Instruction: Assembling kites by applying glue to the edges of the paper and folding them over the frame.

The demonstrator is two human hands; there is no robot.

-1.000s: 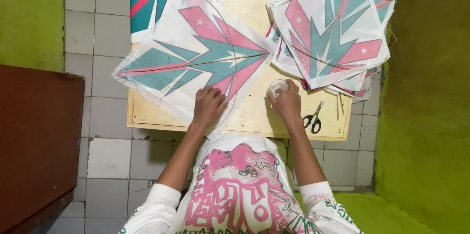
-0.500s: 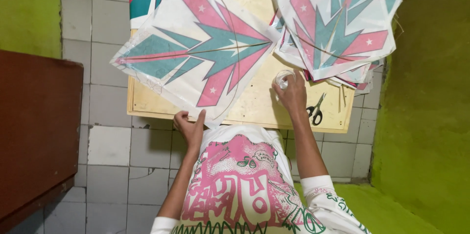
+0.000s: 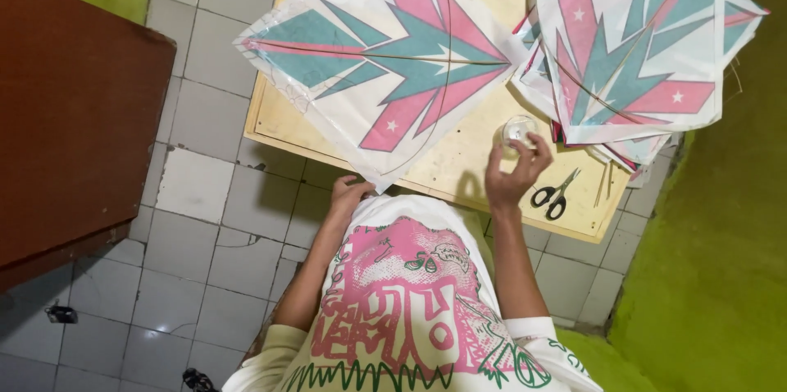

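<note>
A white paper kite (image 3: 385,56) with teal and pink arrow shapes and thin sticks lies across a low wooden board (image 3: 467,158). My left hand (image 3: 351,193) pinches the kite's near corner at the board's front edge. My right hand (image 3: 512,172) is raised above the board and holds a small clear roll of tape (image 3: 519,129) by its rim. A stack of several matching kites (image 3: 635,56) lies to the right of the roll.
Black-handled scissors (image 3: 553,195) lie on the board by my right hand. A dark red-brown cabinet (image 3: 70,113) stands to the left on the grey tiled floor (image 3: 205,211). Green flooring (image 3: 705,277) runs along the right.
My left hand slid from the kite's surface back to its near corner. My right hand lifted the tape roll off the board. The view shifted right.
</note>
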